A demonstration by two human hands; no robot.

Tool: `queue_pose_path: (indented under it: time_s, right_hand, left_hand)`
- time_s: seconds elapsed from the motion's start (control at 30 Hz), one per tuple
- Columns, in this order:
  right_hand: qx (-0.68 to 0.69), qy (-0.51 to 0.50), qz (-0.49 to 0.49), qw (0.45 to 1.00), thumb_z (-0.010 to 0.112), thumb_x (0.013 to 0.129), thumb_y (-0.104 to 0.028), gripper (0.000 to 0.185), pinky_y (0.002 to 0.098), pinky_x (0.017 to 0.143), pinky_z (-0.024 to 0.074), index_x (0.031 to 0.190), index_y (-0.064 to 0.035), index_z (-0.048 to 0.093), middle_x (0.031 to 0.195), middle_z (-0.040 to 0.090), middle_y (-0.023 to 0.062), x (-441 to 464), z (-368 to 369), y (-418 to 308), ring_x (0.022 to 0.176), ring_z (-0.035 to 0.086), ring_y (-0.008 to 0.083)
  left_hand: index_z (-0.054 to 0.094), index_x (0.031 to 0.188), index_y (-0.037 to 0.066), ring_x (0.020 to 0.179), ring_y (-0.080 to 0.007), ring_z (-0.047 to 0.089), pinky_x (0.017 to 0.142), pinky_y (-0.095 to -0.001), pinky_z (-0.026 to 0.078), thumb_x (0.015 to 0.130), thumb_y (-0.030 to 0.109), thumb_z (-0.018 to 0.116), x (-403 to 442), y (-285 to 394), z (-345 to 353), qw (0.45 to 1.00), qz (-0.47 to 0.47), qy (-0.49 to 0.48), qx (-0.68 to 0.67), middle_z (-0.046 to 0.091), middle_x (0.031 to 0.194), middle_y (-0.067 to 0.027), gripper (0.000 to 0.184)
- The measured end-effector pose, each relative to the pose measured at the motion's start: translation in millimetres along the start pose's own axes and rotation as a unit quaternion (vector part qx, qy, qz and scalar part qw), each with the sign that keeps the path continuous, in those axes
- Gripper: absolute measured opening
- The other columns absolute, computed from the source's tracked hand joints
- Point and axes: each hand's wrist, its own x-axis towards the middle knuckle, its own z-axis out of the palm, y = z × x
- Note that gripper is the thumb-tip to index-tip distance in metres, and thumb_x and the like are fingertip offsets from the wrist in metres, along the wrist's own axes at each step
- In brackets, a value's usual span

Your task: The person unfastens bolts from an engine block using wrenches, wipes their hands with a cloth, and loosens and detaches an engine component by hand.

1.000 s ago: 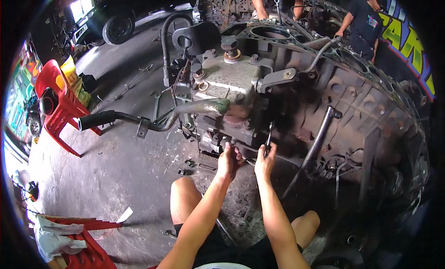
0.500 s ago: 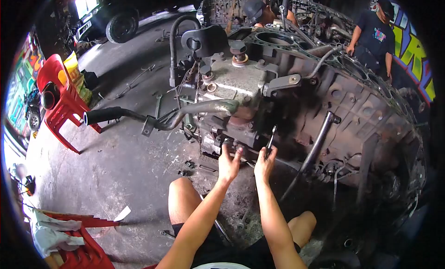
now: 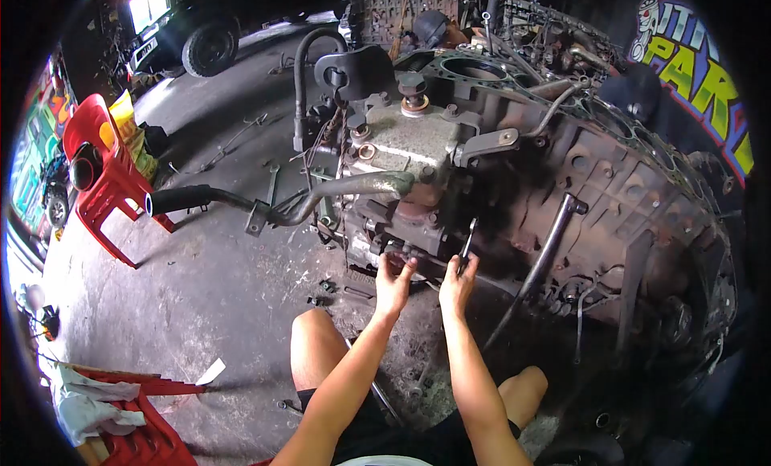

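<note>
A large, dirty engine block point(image 3: 610, 185) fills the middle and right of the head view, with a grey metal housing point(image 3: 405, 141) at its left end. Below that housing, my left hand point(image 3: 393, 288) is at the lower fittings, thumb and forefinger apart; anything between them is too small to tell. My right hand point(image 3: 458, 285) is closed around a slim metal wrench point(image 3: 468, 243), its head pointing up toward the block. A long bar point(image 3: 548, 253) leans on the block to the right of my hands. A bent pipe point(image 3: 293, 213) juts out to the left.
A red chair point(image 3: 100, 177) holding items stands at the left, and another red chair point(image 3: 152, 434) with a cloth is at the lower left. A person in a dark cap point(image 3: 431, 28) bends behind the block. Another person point(image 3: 630, 96) leans low at the right. Small parts lie on the floor.
The person at the right has bent down behind the block. My left hand's fingers have spread from their earlier position, while my right hand still holds the wrench. The view has shifted slightly.
</note>
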Motion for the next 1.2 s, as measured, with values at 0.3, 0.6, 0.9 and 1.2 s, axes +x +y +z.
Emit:
queue_pose_path:
  time_s: [0.3, 0.6, 0.9, 1.2]
  right_hand:
    - [0.002, -0.023, 0.028, 0.999, 0.056, 0.093, -0.027, 0.033, 0.0413, 0.074, 0.047, 0.114, -0.0035, 0.049, 0.087, 0.061, 0.0176, 0.7, -2.1, 0.5, 0.081, 0.061, 0.0312]
    - [0.001, -0.022, 0.037, 0.999, 0.057, 0.092, -0.027, 0.034, 0.0421, 0.078, 0.0464, 0.114, -0.0021, 0.049, 0.095, 0.061, 0.0202, -0.2, -2.1, 2.3, 0.087, 0.06, 0.0338]
    - [-0.005, -0.007, 0.011, 1.0, 0.055, 0.092, -0.029, 0.038, 0.0454, 0.084, 0.0435, 0.117, -0.0009, 0.048, 0.101, 0.059, 0.0246, 1.0, 5.0, 17.3, 0.096, 0.057, 0.0397]
    - [-0.014, 0.008, 0.004, 1.0, 0.053, 0.095, -0.029, 0.032, 0.0389, 0.069, 0.0447, 0.114, -0.0042, 0.046, 0.081, 0.055, 0.0133, 2.1, 13.4, 38.7, 0.073, 0.055, 0.0242]
  left_hand:
    - [0.061, 0.091, 0.003, 0.072, -0.01, 0.053, 0.066, -0.0234, 0.042, 0.095, 0.033, 0.057, -3.2, 11.8, 3.2, 0.976, -0.182, 0.0, -0.121, 0.062, 0.08, -0.0024, 0.03]
    - [0.06, 0.091, 0.002, 0.081, -0.0126, 0.057, 0.078, -0.0269, 0.042, 0.096, 0.026, 0.058, 0.5, 8.0, 7.6, 0.997, -0.061, 0.05, -0.015, 0.064, 0.086, -0.0046, 0.025]
    - [0.059, 0.08, 0.003, 0.063, -0.0138, 0.056, 0.06, -0.0275, 0.044, 0.095, 0.033, 0.058, 4.2, 13.3, 9.6, 0.996, -0.072, 0.046, -0.014, 0.06, 0.069, -0.0042, 0.034]
    - [0.054, 0.074, 0.01, 0.061, -0.0181, 0.058, 0.06, -0.031, 0.044, 0.097, 0.036, 0.051, 3.7, 6.7, 2.0, 0.919, -0.27, 0.025, -0.287, 0.058, 0.066, -0.0035, 0.035]
